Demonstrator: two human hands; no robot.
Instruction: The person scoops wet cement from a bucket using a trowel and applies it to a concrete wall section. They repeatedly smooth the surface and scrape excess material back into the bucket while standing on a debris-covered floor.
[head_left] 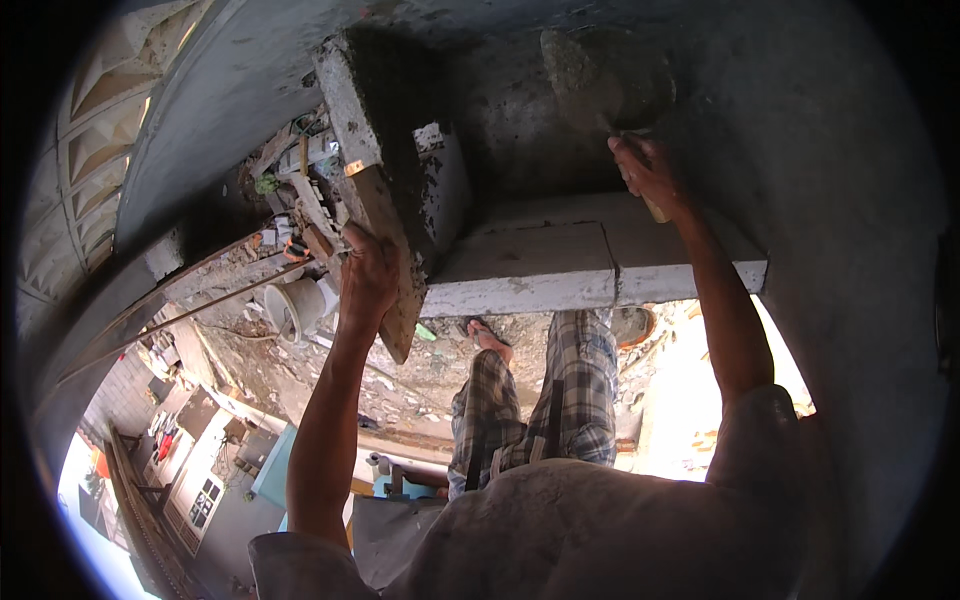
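My left hand (370, 270) is closed on an upright wooden board (398, 320), whose upper part meets a cement-crusted strip (348, 95). My right hand (645, 175) grips the pale handle of a trowel (652, 206), with its cement-smeared blade (610, 90) raised against the dark, damp-looking wall beside the strip; the blade's outline is hard to make out in shadow. Below the trowel lies a concrete ledge (520, 262) with a whitish front edge and a crack across it, between my two hands.
Lattice blocks (95, 150) curve along the upper left. Rubble and scraps (290, 200) lie at left beside a white bucket (290, 308). A long thin bar (215, 310) crosses there. My legs and sandaled foot show over debris-strewn ground beneath the ledge. A lower yard shows at bottom left.
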